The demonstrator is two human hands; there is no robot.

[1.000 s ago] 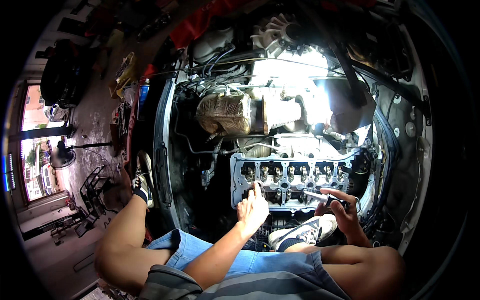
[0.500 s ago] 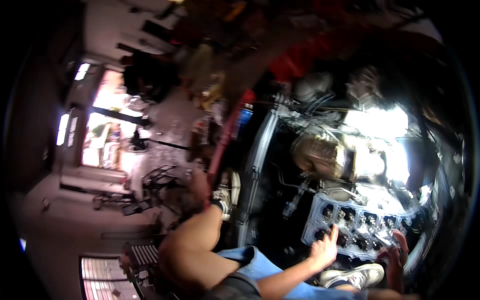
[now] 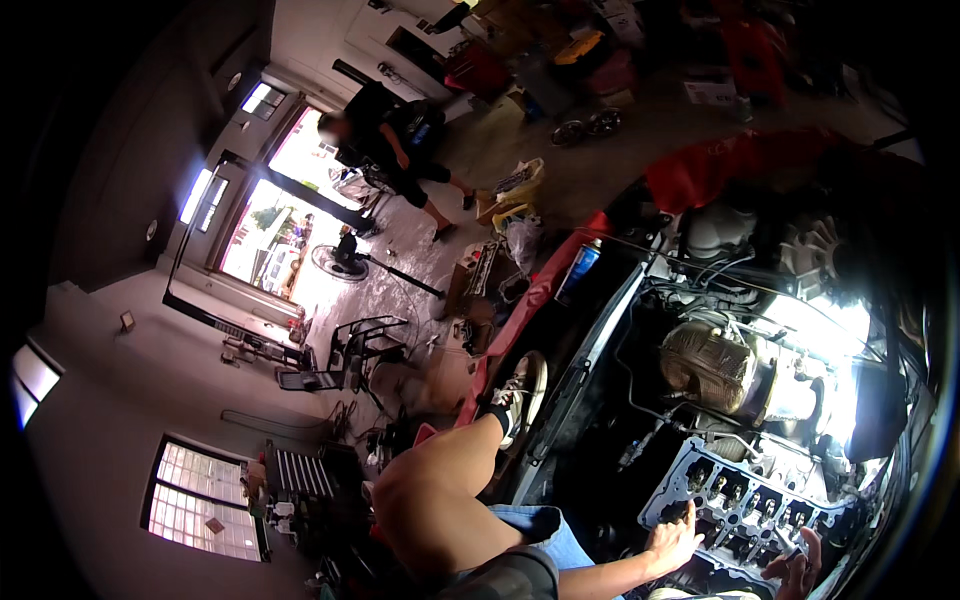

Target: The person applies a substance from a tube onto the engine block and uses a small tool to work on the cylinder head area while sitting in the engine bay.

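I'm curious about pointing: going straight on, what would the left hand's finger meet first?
Probably the pale metal engine part, right by its fingertip; depth is unclear, so they may already touch.

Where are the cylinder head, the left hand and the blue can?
Cylinder head (image 3: 733, 521): head view, middle of its metal frame.
Left hand (image 3: 672, 549): head view, back of the hand.
Blue can (image 3: 583, 262): head view, its side.

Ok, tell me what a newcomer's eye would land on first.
Probably the white glare over the engine at the right. Next, likely the left hand at lower right, its index finger extended over the engine, with the right hand close by. Against the gloom, the bright doorway at upper left also stands out, with a person in dark clothes beside it.
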